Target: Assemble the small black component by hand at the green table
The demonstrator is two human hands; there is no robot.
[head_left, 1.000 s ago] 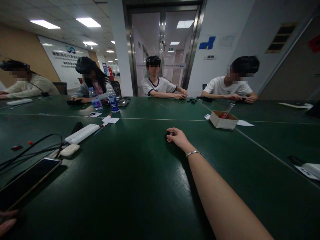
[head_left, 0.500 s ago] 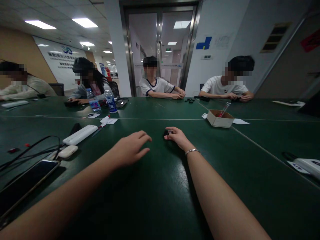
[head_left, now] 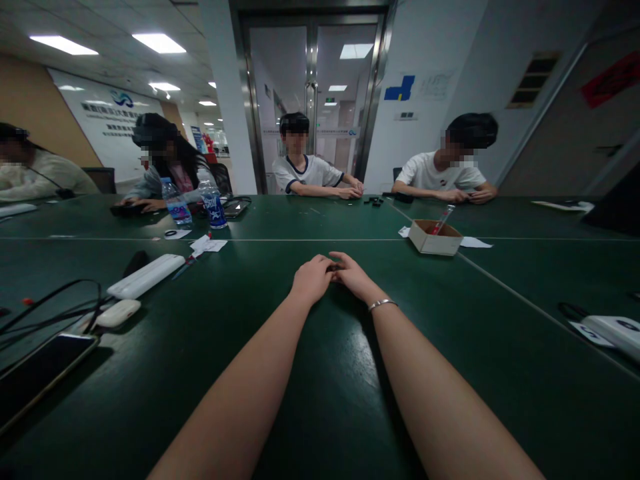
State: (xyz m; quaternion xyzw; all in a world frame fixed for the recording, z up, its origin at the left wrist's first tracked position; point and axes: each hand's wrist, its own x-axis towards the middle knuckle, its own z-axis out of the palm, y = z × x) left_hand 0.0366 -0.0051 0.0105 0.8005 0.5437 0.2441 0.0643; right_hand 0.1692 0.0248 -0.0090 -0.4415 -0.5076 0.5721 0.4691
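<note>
Over the middle of the green table [head_left: 320, 387], my two hands meet around a small dark object [head_left: 335, 267]. Most of it is hidden by the fingers, so its kind cannot be made out. My right hand [head_left: 353, 273], with a silver bracelet [head_left: 383, 304] at the wrist, keeps its fingers curled around the object's right side. From the left, my left hand [head_left: 312, 276] closes its bent fingers on the other side, its fingertips next to those of the right.
Left are a phone [head_left: 40, 380], black cables, a white earbud case [head_left: 119, 313] and a long white device [head_left: 146, 275]. Farther back stand two bottles [head_left: 213, 203]. An open box [head_left: 435, 239] holds a clear tube. Several people sit across the table. A white device [head_left: 617, 331] lies right.
My left hand has come from the lower left to the middle and joined my right hand at the small dark object. The right hand keeps its hold. The view has turned slightly right.
</note>
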